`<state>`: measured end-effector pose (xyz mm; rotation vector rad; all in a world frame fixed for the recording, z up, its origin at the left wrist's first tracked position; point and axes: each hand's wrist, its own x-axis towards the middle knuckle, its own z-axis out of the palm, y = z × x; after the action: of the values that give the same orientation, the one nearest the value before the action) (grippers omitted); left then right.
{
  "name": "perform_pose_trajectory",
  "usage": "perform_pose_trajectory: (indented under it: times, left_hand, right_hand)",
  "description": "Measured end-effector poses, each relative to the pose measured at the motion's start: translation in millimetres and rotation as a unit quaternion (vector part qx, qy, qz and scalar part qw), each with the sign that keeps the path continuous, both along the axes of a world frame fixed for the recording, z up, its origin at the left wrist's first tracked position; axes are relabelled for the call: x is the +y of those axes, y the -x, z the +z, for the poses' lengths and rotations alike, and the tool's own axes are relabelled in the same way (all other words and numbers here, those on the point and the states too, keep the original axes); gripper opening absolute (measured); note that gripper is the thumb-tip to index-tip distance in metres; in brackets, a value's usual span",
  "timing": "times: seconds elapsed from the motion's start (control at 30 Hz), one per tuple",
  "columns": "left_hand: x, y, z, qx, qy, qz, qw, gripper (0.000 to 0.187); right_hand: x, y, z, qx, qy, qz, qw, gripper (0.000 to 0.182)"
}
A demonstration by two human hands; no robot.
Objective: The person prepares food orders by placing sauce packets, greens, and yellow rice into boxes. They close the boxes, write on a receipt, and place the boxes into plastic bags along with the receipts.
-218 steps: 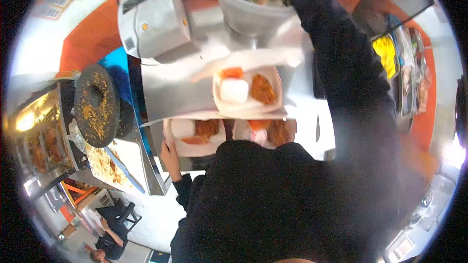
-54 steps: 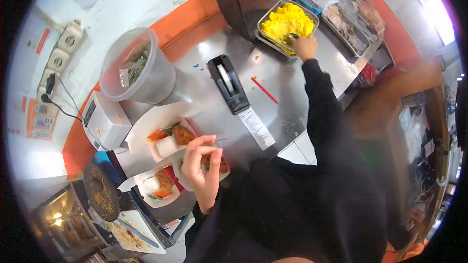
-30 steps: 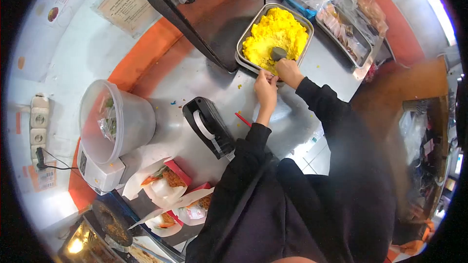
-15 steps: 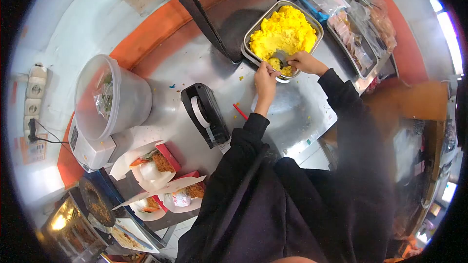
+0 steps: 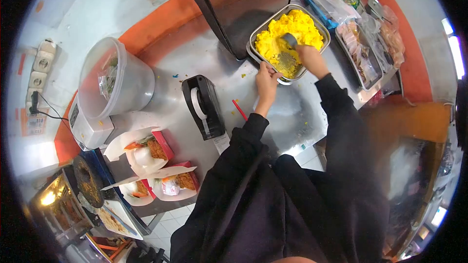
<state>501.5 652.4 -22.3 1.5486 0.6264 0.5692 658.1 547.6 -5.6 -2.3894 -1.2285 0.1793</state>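
A deep metal tray (image 5: 287,81) stands at the back of the counter, holding a heap of bright yellow mashed food (image 5: 298,21). My left hand (image 5: 266,86) pinches the tray's near left rim. My right hand (image 5: 313,61) grips a grey scoop (image 5: 289,41) by its handle, which is hidden inside the fingers. The scoop's bowl lies against the middle of the yellow heap. Toward the tray's near corner, the food is scraped thin and the greyish bottom shows through.
A black tape dispenser (image 5: 204,107) and a red straw (image 5: 239,110) lie left of my arms. Open food boxes (image 5: 163,178), a clear plastic tub (image 5: 117,85) and a white scale (image 5: 90,125) stand further left. A tray of bagged food (image 5: 358,53) sits at right.
My right hand has moved the scoop from the tray's near corner up to the middle of the heap. The near corner now shows less food. My left hand stays at the rim.
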Motion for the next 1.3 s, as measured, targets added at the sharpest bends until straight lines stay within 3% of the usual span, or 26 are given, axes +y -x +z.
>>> perform_pose_trajectory:
  times: [0.07, 0.13, 0.2, 0.27, 0.33, 0.4, 0.47, 0.6, 0.7, 0.8, 0.87, 0.93, 1.03, 1.1, 1.13, 1.2, 1.27, 1.3]
  left_hand:
    - [-3, 0, -1, 0.007, -0.003, 0.009, 1.000, 0.027]
    - [-1, -1, -1, 0.003, 0.024, 0.000, 1.000, 0.024]
    - [1, -2, -8, 0.000, -0.001, -0.001, 1.000, 0.023]
    - [-2, -5, -11, -0.003, -0.024, -0.009, 1.000, 0.022]
    - [-5, -3, -11, -0.009, 0.001, 0.013, 1.000, 0.020]
    - [-6, -2, -8, 0.005, -0.006, 0.017, 1.000, 0.020]
    - [-3, -3, -5, 0.007, 0.014, 0.007, 1.000, 0.019]
    - [-2, -1, -5, 0.003, 0.028, 0.004, 1.000, 0.020]
    - [-2, -1, -4, -0.007, 0.025, 0.002, 1.000, 0.020]
    - [-3, -3, -5, 0.006, 0.012, 0.016, 1.000, 0.021]
    - [0, -6, -4, -0.007, -0.102, 0.028, 0.994, 0.019]
    - [-1, -12, 1, -0.015, -0.068, 0.036, 0.997, 0.016]
    - [-4, -17, -2, -0.038, -0.031, 0.080, 0.996, 0.014]
    - [-5, -13, 4, -0.048, -0.029, 0.119, 0.991, 0.015]
    - [-8, -8, 6, -0.061, -0.012, 0.120, 0.991, 0.014]
    - [-13, 6, 16, -0.075, 0.005, 0.124, 0.989, 0.014]
    - [-21, 20, 23, -0.083, 0.037, 0.059, 0.994, 0.014]
    - [-24, 28, 23, -0.094, 0.048, 0.034, 0.994, 0.014]
  right_hand:
    - [16, 15, -9, -0.270, 0.156, 0.051, 0.949, 0.008]
    - [15, 33, -3, -0.282, 0.126, 0.076, 0.948, 0.008]
    - [10, 37, 11, -0.227, 0.142, 0.165, 0.949, 0.008]
    - [2, 34, 22, -0.195, 0.126, 0.187, 0.955, 0.011]
    - [-8, 20, 26, -0.090, 0.153, 0.237, 0.955, 0.011]
    - [-16, 11, 29, -0.040, 0.088, 0.238, 0.966, 0.007]
    - [-21, 1, 36, 0.145, 0.064, 0.250, 0.955, 0.009]
    - [-23, -12, 32, 0.199, 0.066, 0.240, 0.948, 0.019]
    - [-21, -15, 39, 0.351, 0.148, 0.143, 0.914, 0.029]
    - [-18, -21, 30, 0.434, 0.141, 0.116, 0.882, 0.027]
    - [-20, -23, 27, 0.460, 0.127, 0.091, 0.874, 0.026]
    - [-20, -22, 26, 0.487, 0.116, 0.067, 0.863, 0.025]
    - [-25, -25, 23, 0.542, 0.077, 0.055, 0.835, 0.024]
    - [-31, -15, 19, 0.595, -0.043, -0.025, 0.802, 0.024]
    - [-32, -8, 16, 0.597, -0.040, -0.023, 0.801, 0.024]
    - [-34, 5, 15, 0.637, -0.150, -0.102, 0.749, 0.024]
    - [-35, 17, 13, 0.647, -0.175, -0.116, 0.733, 0.017]
    - [-34, 24, 11, 0.614, -0.202, -0.116, 0.755, 0.017]
